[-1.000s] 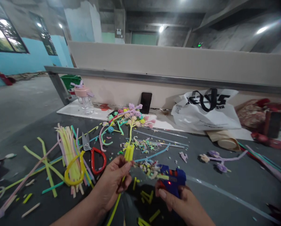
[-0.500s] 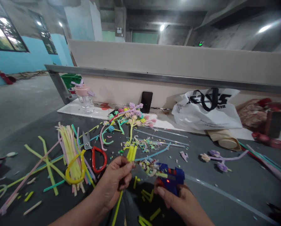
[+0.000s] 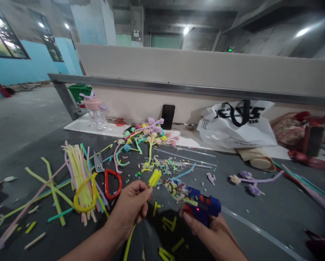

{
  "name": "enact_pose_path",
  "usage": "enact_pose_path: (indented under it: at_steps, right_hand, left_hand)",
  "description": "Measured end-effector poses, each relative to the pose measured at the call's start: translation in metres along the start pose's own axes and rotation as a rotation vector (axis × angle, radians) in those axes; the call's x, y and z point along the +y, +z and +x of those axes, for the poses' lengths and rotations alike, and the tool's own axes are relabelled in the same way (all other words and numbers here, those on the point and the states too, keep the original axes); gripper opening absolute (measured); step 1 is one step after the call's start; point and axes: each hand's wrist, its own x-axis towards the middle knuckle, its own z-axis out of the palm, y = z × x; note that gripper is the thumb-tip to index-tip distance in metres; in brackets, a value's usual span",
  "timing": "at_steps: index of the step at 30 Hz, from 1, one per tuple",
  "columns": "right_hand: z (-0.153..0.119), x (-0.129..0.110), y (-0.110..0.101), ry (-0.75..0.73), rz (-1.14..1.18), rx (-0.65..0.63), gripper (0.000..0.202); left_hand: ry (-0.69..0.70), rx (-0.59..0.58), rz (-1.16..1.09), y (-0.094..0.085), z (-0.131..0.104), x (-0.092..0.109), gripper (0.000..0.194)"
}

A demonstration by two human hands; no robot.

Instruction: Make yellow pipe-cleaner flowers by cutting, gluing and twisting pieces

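My left hand [image 3: 134, 204] pinches a small bundle of short yellow pipe cleaner pieces [image 3: 155, 177] between thumb and fingers. A long yellow stem [image 3: 129, 243] hangs down below that hand. My right hand [image 3: 203, 230] is wrapped round a blue hot glue gun [image 3: 203, 203] with a red light lit on its side. Its nozzle end points left toward the yellow bundle, apart from it, and is covered in stuck-on colored scraps [image 3: 176, 189]. Several cut yellow pieces [image 3: 169, 224] lie on the dark table between and below my hands.
Scissors [image 3: 99, 163] with red and yellow handles rest on a pipe cleaner bundle [image 3: 82, 181] at left. Finished fuzzy flowers [image 3: 151, 130] are piled at the back, near a phone [image 3: 168, 116]. Clear glue sticks [image 3: 184, 156], a purple flower stem [image 3: 256, 179] and a white bag [image 3: 235, 127] stand or lie beyond.
The glue gun has shifted right and slightly down, away from the yellow bundle. The bundle in my left hand now leans more to the right. The camera view has shifted slightly.
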Motion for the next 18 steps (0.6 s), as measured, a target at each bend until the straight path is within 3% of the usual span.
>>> enact_pose_path:
  at_steps: [9, 14, 18]
  right_hand:
    - [0.000, 0.004, 0.005, -0.027, -0.100, 0.028, 0.025]
    - [-0.004, -0.003, 0.012, -0.024, -0.117, 0.144, 0.029]
    - [-0.005, -0.005, 0.014, -0.045, -0.138, 0.128, 0.030]
  left_hand:
    - [-0.030, -0.008, -0.043, -0.001, -0.002, 0.002, 0.026]
    - [-0.053, -0.070, -0.142, -0.001, -0.005, 0.006, 0.025]
    - [-0.067, -0.104, -0.158, -0.001, -0.005, 0.007, 0.025]
